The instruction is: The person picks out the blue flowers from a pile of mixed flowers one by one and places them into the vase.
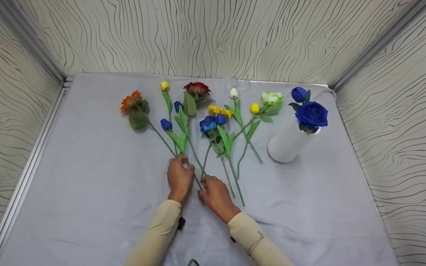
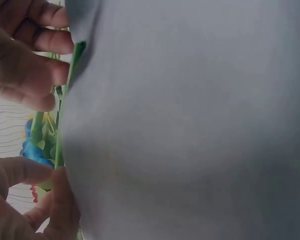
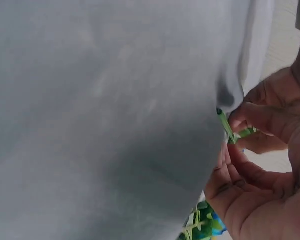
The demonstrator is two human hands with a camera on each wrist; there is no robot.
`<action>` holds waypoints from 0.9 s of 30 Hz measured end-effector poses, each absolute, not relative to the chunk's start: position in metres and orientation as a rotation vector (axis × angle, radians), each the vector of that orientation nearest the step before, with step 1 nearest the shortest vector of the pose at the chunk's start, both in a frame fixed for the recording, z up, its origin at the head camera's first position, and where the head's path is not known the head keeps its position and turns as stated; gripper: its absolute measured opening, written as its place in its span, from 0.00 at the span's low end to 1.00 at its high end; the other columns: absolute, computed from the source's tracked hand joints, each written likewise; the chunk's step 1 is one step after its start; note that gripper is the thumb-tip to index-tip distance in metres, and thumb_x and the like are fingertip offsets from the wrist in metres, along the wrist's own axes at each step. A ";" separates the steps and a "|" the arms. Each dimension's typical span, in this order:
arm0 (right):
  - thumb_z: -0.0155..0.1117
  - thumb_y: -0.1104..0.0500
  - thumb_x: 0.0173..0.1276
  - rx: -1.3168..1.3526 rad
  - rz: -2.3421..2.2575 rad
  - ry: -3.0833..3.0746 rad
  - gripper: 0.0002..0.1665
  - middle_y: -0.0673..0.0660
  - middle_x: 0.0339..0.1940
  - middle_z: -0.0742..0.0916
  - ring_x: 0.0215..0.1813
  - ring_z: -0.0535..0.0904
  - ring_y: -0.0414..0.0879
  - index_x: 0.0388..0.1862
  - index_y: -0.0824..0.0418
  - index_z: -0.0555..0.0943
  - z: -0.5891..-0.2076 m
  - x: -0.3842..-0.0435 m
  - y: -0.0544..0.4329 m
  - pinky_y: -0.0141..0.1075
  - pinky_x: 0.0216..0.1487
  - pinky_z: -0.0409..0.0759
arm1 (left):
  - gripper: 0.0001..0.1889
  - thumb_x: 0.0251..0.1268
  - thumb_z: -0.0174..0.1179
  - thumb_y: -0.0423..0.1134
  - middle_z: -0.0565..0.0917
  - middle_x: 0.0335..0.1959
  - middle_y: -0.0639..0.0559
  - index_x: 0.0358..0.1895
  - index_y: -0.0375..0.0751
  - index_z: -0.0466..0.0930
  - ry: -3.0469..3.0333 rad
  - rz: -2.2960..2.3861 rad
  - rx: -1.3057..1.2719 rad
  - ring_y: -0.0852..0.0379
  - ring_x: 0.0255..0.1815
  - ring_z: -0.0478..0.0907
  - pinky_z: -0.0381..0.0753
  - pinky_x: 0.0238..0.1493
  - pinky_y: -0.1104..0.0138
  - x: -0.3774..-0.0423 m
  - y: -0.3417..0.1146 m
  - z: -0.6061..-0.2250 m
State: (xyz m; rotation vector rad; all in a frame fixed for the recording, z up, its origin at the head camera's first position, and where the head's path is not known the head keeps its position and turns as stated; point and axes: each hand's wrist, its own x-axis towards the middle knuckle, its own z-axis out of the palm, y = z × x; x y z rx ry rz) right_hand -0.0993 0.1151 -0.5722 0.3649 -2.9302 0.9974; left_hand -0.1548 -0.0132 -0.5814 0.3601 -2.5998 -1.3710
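In the head view, my left hand [image 1: 181,179] pinches a green stem [image 2: 60,150] between thumb and fingers, just below the leaves of two blue tulips [image 1: 166,124]. The orange flower's [image 1: 131,102] stem runs under these same fingers, so I cannot tell which flower is held. My right hand [image 1: 216,195] has its thumb and fingers curled about the lower end of the stem [image 3: 224,122], seen close in the right wrist view. By its fingertips ends the stem of the dark red flower [image 1: 197,89].
Right of my hands lie a bright blue flower [image 1: 208,124], a yellow flower [image 1: 220,111], a white tulip [image 1: 233,93], a yellow tulip [image 1: 254,108] and a pale green flower [image 1: 272,97]. A white vase [image 1: 286,146] holds a blue rose [image 1: 311,115]. Patterned walls [image 1: 183,37] surround the cloth-covered table.
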 end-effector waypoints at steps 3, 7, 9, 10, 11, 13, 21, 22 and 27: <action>0.69 0.67 0.53 0.423 0.933 -2.922 0.10 0.52 0.25 0.79 0.29 0.77 0.47 0.35 0.64 0.80 -0.576 -0.100 0.114 0.40 0.32 0.76 | 0.13 0.47 0.65 0.28 0.80 0.34 0.43 0.40 0.34 0.82 -2.586 -1.375 0.360 0.43 0.36 0.77 0.74 0.41 0.52 -0.157 -0.014 -0.584; 0.67 0.68 0.53 0.447 0.889 -2.917 0.08 0.53 0.24 0.80 0.29 0.79 0.49 0.33 0.64 0.81 -0.578 -0.101 0.113 0.42 0.32 0.77 | 0.14 0.45 0.65 0.25 0.79 0.32 0.42 0.40 0.33 0.81 -2.553 -1.415 0.375 0.44 0.35 0.76 0.74 0.41 0.52 -0.161 -0.013 -0.586; 0.66 0.68 0.53 0.443 0.884 -2.924 0.07 0.53 0.24 0.81 0.29 0.79 0.50 0.32 0.64 0.81 -0.578 -0.101 0.113 0.42 0.32 0.77 | 0.15 0.44 0.64 0.24 0.79 0.30 0.43 0.40 0.32 0.80 -2.538 -1.433 0.380 0.45 0.34 0.76 0.74 0.39 0.53 -0.162 -0.012 -0.587; 0.66 0.68 0.53 0.437 0.886 -2.931 0.06 0.53 0.24 0.81 0.29 0.79 0.50 0.32 0.64 0.81 -0.578 -0.102 0.112 0.42 0.31 0.77 | 0.15 0.44 0.64 0.24 0.79 0.29 0.44 0.41 0.32 0.80 -2.532 -1.441 0.382 0.45 0.33 0.76 0.74 0.38 0.53 -0.163 -0.012 -0.587; 0.65 0.67 0.53 0.427 0.889 -2.940 0.06 0.53 0.24 0.81 0.29 0.79 0.50 0.32 0.64 0.82 -0.577 -0.102 0.112 0.42 0.32 0.77 | 0.16 0.44 0.64 0.24 0.79 0.28 0.44 0.41 0.32 0.80 -2.528 -1.447 0.384 0.45 0.32 0.76 0.74 0.37 0.53 -0.164 -0.012 -0.587; 0.64 0.67 0.53 0.406 0.897 -2.959 0.06 0.54 0.25 0.82 0.30 0.80 0.51 0.32 0.64 0.83 -0.576 -0.102 0.112 0.42 0.33 0.78 | 0.18 0.44 0.64 0.24 0.78 0.26 0.46 0.44 0.32 0.79 -2.531 -1.458 0.386 0.47 0.29 0.75 0.74 0.35 0.54 -0.165 -0.011 -0.587; 0.62 0.67 0.52 0.319 0.982 -2.965 0.07 0.52 0.26 0.81 0.30 0.79 0.48 0.32 0.64 0.83 -0.572 -0.101 0.115 0.40 0.34 0.78 | 0.26 0.52 0.61 0.26 0.76 0.22 0.52 0.59 0.32 0.72 -2.514 -1.622 0.474 0.54 0.22 0.69 0.70 0.31 0.60 -0.167 -0.011 -0.578; 0.61 0.67 0.52 0.317 1.008 -2.956 0.07 0.51 0.25 0.80 0.29 0.78 0.46 0.31 0.64 0.83 -0.572 -0.100 0.115 0.39 0.34 0.78 | 0.26 0.52 0.60 0.26 0.76 0.21 0.52 0.60 0.32 0.72 -2.497 -1.645 0.494 0.54 0.21 0.68 0.70 0.31 0.60 -0.169 -0.013 -0.576; 0.61 0.68 0.53 0.332 1.112 -2.910 0.08 0.47 0.25 0.78 0.29 0.74 0.41 0.33 0.62 0.81 -0.570 -0.097 0.116 0.34 0.33 0.75 | 0.22 0.57 0.57 0.29 0.80 0.25 0.47 0.58 0.31 0.74 -2.391 -1.735 0.587 0.55 0.20 0.74 0.75 0.30 0.62 -0.177 -0.021 -0.568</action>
